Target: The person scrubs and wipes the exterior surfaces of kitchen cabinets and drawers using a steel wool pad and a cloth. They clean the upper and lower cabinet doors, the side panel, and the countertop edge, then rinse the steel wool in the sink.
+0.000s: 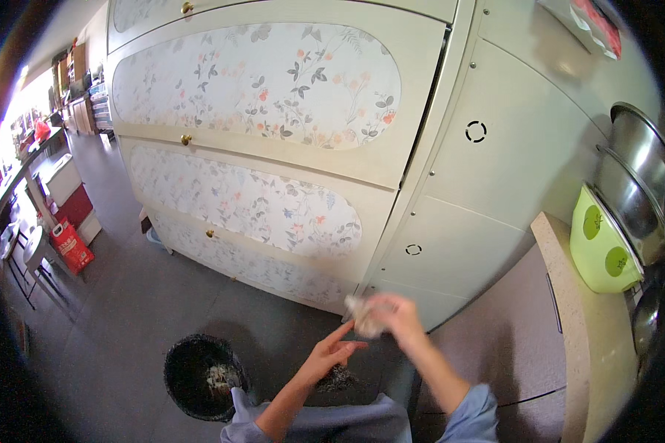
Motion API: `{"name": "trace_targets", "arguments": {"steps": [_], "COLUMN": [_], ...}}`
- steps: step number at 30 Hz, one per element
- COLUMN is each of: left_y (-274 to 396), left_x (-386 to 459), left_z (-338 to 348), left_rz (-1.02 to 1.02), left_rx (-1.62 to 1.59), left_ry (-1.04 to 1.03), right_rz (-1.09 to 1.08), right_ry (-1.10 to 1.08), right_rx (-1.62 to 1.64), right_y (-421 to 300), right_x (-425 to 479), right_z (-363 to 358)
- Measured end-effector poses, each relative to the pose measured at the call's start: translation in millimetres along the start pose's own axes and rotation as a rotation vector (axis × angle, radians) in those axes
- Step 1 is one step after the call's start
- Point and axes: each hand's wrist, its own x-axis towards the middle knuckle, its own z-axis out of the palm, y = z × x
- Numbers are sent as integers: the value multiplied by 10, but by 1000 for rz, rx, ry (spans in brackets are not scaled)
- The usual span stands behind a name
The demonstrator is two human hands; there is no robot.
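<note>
My right hand (pixel 396 315) grips a crumpled, whitish, partly see-through wad (pixel 367 325), blurred; whether it is tissue or thin plastic I cannot tell. Just left of it, my left hand (pixel 332 354) has its index finger stretched up to the wad's edge, with the thumb apart. Whether the fingertip touches the wad is unclear. On the dark floor to the lower left stands a black bin (pixel 185 376) with pale, crumpled waste (pixel 220 379) inside. A dark, speckled object (pixel 335 379) shows beneath my left hand, partly hidden.
Ahead rises a cream cabinet (pixel 255 138) with floral panels and brass knobs. To the right, a stone-edged counter (pixel 565 288) carries a green basin (pixel 601 249) and metal bowls (pixel 637 133). A red bag (pixel 72 246) and a stool (pixel 36 243) stand at far left.
</note>
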Motion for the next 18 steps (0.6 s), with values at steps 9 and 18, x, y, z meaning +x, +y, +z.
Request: {"name": "trace_targets", "arguments": {"steps": [9, 18], "left_y": [82, 117], "left_x": [-60, -40], "left_z": [-116, -171], "left_rz": [-53, -43], "left_rx": [44, 32], "left_ry": [7, 1], "right_rz": [-1574, -1572], "right_ry": [878, 182], "right_rx": [-1182, -1495], "right_y": [-3379, -1466], "right_x": [1658, 1550], "right_z": [-444, -194]}}
